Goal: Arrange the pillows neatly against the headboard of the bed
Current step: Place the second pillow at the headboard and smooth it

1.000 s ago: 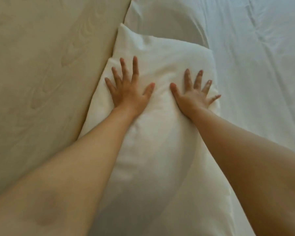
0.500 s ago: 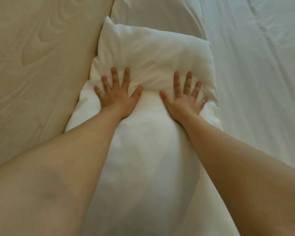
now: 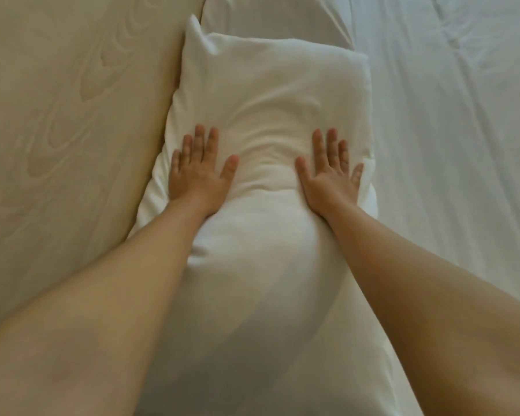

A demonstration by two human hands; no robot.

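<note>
Fingers: both sets lie straight and spread, flat on the pillow [image 3: 270,94], gripping nothing; thumbs angle inward toward each other.
Left hand [image 3: 197,172]: palm down on the pillow's 9 o'clock side, close to the edge that meets the headboard [image 3: 72,130].
Right hand [image 3: 330,172]: palm down on the 3 o'clock side, little finger near the pillow's outer edge.
Between the hands: cloth is bunched into a ridge of creases running toward 12 o'clock, with a puffed hump at 6 o'clock under the wrists.
Pillow: lies lengthwise, its long left edge touching the headboard, its far corner poking up at 11 o'clock.
Second pillow [image 3: 276,16]: at 12 o'clock, tucked partly under the first one's far end, also against the headboard.
Sheet [image 3: 448,145]: stretches away at 3 o'clock, lightly wrinkled.
Step in hand: likely pressing and smoothing the pillow into place.
How to do it well: keep palms flat and pressure even; sweep outward from the centre ridge toward 9 and 3 o'clock so filling spreads rather than piles up.
Alignment: nudge toward 9 o'clock until the whole left edge sits flush.
Risk: pushing only at the middle may leave the waist pinched and the 6 o'clock end bulging.
</note>
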